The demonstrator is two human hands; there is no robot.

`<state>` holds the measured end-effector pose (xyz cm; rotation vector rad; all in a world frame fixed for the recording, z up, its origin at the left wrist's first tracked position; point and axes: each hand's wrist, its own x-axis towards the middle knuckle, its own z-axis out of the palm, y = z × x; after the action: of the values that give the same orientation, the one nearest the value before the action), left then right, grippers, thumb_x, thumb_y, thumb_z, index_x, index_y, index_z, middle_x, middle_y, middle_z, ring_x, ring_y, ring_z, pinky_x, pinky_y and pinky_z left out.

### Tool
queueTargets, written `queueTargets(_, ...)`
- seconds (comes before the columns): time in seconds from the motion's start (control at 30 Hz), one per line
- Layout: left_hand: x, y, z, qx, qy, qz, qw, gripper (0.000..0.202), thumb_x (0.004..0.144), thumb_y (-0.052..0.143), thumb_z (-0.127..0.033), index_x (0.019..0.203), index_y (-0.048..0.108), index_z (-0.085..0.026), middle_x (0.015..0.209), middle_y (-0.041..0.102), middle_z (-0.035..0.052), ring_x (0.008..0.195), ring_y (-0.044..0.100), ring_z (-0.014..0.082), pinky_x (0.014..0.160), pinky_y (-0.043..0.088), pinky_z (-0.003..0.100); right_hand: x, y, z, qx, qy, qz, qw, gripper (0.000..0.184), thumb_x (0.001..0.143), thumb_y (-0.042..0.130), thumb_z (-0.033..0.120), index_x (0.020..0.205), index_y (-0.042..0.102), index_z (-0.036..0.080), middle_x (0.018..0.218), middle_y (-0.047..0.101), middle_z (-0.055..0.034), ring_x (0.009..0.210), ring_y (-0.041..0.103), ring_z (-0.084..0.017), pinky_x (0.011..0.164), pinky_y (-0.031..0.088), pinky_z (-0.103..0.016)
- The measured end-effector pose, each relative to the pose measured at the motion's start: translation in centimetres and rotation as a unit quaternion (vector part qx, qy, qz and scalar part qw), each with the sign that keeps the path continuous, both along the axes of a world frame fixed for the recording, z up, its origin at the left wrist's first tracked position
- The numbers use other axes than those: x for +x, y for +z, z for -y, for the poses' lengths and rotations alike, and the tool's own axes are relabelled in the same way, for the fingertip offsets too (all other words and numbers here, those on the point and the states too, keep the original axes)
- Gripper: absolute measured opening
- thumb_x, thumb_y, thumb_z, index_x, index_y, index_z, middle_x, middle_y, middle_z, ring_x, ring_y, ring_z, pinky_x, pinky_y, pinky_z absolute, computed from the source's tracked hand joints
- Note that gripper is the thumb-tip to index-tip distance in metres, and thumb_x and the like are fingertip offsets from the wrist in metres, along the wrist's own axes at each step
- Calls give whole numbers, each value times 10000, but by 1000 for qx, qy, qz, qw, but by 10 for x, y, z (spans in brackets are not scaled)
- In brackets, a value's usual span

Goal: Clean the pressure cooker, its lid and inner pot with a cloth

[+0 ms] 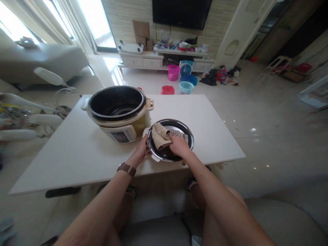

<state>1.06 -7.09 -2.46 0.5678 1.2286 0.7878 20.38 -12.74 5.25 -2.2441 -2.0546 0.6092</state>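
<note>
A round cooker lid (186, 131) lies upside down on the white table (77, 150), just right of an open cream pressure cooker (119, 111) with a dark inner pot. My left hand (142, 150), with a brown watch on its wrist, grips the lid's left rim and handle. My right hand (179, 145) presses a crumpled beige cloth (160, 135) onto the lid's inner face, fingers closed on it.
A white sofa (38, 59) and a fan stand at the left. Beyond the table are a TV cabinet (164, 59), coloured baskets (179, 80) and clutter on the glossy tiled floor. My knees sit at the table's near edge.
</note>
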Motion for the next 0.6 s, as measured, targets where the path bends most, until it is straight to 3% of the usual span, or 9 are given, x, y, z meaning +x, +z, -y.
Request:
queueTargets(0.23, -12, 9, -13, 20, 47, -28, 998, 333, 988, 569, -499, 1030, 687, -190, 838, 713, 39, 658, 644, 175, 626, 574, 311, 3, 1, 5, -15, 30, 4, 999, 603, 937, 451, 192, 1499, 602, 350, 1394, 728, -81, 1252, 669, -310, 1041, 491, -433)
queueTargets(0.4, -18, 5, -16, 18, 27, -58, 998, 349, 968, 570, -526, 991, 694, -200, 801, 714, 31, 664, 649, 190, 661, 584, 341, 4, 2, 7, -25, 50, 7, 998, 623, 939, 443, 200, 1518, 580, 382, 1443, 704, -53, 1279, 651, -309, 1069, 466, -450)
queueTargets(0.6, -11, -5, -10, 24, 17, -99, 995, 420, 934, 575, -578, 1040, 718, -198, 760, 710, 37, 638, 634, 198, 606, 555, 329, 4, 1, 11, -12, 63, -2, 998, 579, 934, 457, 218, 1459, 642, 374, 1419, 716, -44, 1278, 653, -330, 1057, 486, -462)
